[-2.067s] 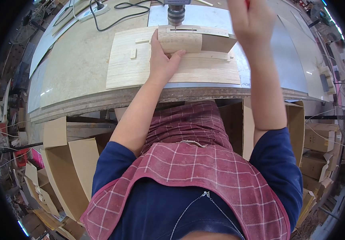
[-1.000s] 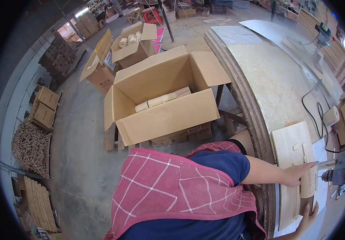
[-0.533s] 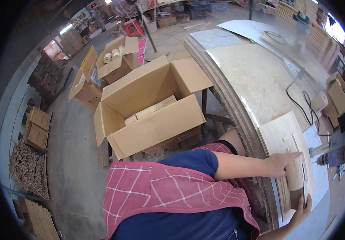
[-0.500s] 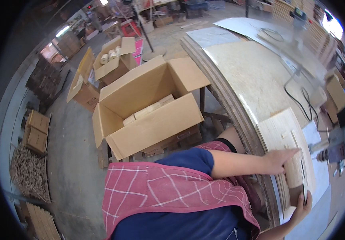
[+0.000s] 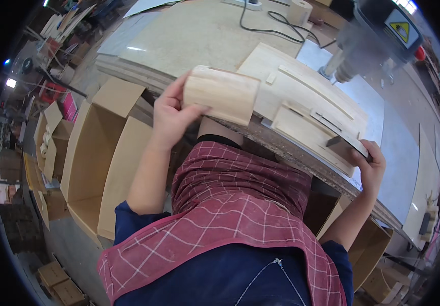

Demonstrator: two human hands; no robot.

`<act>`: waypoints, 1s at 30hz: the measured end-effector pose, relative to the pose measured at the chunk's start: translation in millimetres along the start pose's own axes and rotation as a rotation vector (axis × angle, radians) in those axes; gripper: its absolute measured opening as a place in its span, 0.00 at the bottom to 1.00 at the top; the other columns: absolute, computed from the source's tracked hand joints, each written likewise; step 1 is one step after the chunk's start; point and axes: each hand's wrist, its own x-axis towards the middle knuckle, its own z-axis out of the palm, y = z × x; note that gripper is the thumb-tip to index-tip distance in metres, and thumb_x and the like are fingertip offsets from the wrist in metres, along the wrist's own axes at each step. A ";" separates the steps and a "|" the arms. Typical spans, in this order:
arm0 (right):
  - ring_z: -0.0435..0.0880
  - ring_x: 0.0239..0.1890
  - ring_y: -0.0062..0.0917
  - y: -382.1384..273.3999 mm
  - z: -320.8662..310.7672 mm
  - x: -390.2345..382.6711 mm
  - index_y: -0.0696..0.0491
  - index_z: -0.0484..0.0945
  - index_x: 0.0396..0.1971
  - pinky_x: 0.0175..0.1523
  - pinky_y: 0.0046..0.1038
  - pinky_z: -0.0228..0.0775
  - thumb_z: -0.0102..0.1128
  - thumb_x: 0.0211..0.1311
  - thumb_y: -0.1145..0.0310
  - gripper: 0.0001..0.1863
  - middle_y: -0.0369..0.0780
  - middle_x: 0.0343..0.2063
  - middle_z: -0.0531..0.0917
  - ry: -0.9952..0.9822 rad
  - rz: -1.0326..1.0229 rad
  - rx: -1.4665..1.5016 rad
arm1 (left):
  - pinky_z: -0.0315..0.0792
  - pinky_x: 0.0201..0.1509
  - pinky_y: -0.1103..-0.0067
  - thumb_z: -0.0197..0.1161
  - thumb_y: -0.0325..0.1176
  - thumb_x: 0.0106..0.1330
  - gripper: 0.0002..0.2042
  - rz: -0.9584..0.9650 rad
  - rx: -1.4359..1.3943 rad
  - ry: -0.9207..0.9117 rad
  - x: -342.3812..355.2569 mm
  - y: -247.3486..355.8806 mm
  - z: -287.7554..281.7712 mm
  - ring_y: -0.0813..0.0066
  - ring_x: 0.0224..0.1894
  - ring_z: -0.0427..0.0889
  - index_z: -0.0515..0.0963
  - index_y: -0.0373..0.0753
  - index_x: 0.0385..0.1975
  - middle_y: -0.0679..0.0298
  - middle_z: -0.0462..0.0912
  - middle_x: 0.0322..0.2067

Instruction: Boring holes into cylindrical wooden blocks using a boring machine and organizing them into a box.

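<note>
My left hand (image 5: 171, 115) grips a pale wooden piece with a rounded, curved face (image 5: 222, 96) by its left end. The piece is held up off the bench, over its front edge. My right hand (image 5: 370, 162) is closed on the right end of a thin slotted strip (image 5: 340, 127) with a dark block beneath it. That strip lies along a wooden jig (image 5: 301, 127), a flat board with raised battens and a narrow stop. Just beyond the jig hangs a drill chuck (image 5: 346, 71) of a drilling machine.
A workbench (image 5: 189, 35) with a pale top stretches across the far side. On it run a black cable (image 5: 276, 30) and a roll (image 5: 299, 11). Open cardboard boxes (image 5: 90, 153) stand on the left, below bench height. Another box (image 5: 373, 250) is under the bench at right.
The view has turned toward the bench. My left hand has lifted the curved wooden piece off the jig and moved it left. My right hand stays at the strip's end.
</note>
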 end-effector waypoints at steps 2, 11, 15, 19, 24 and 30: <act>0.70 0.29 0.16 -3.6 -0.5 -3.7 0.60 0.76 0.30 0.35 0.16 0.59 0.62 0.41 0.82 0.11 0.33 0.25 0.73 -0.010 0.000 0.022 | 0.68 0.24 0.90 0.62 0.21 0.49 0.27 -0.091 -0.035 0.031 -1.7 -1.2 -21.2 0.89 0.24 0.72 0.65 0.32 0.53 0.65 0.77 0.32; 0.70 0.33 0.17 2.3 17.1 -8.2 0.60 0.75 0.32 0.38 0.16 0.61 0.62 0.43 0.82 0.12 0.33 0.28 0.73 -0.106 -0.039 0.022 | 0.52 0.13 0.87 0.44 0.39 0.61 0.12 -0.411 -0.991 -0.008 -33.5 -33.6 -50.2 0.87 0.07 0.52 0.72 0.38 0.33 0.73 0.69 0.15; 0.71 0.32 0.17 -4.7 20.7 -9.9 0.59 0.76 0.33 0.38 0.17 0.62 0.61 0.44 0.82 0.12 0.33 0.28 0.73 -0.079 0.033 0.038 | 0.52 0.13 0.88 0.50 0.35 0.57 0.15 -0.366 -0.700 0.079 -31.6 -15.7 -49.6 0.88 0.11 0.57 0.70 0.34 0.42 0.71 0.72 0.20; 0.71 0.31 0.16 1.9 20.4 -8.2 0.59 0.76 0.33 0.38 0.17 0.62 0.61 0.45 0.81 0.11 0.32 0.27 0.73 -0.077 -0.044 -0.016 | 0.51 0.12 0.91 0.58 0.31 0.52 0.24 -0.309 -0.235 0.269 -28.8 5.8 -34.6 0.91 0.17 0.65 0.66 0.33 0.51 0.68 0.76 0.29; 0.71 0.32 0.16 -0.4 21.2 -10.6 0.59 0.76 0.32 0.37 0.16 0.62 0.62 0.45 0.81 0.11 0.32 0.28 0.73 -0.069 -0.008 0.032 | 0.52 0.12 0.91 0.58 0.32 0.52 0.24 -0.275 -0.178 0.327 -27.9 8.7 -39.6 0.90 0.16 0.64 0.67 0.31 0.50 0.68 0.76 0.28; 0.70 0.35 0.15 12.6 10.5 -10.6 0.60 0.75 0.35 0.40 0.16 0.62 0.60 0.47 0.80 0.12 0.32 0.31 0.74 -0.094 -0.009 0.023 | 0.63 0.15 0.86 0.43 0.52 0.61 0.27 -0.249 -1.215 -0.166 -30.4 -23.9 -63.3 0.82 0.17 0.72 0.65 0.36 0.51 0.62 0.78 0.35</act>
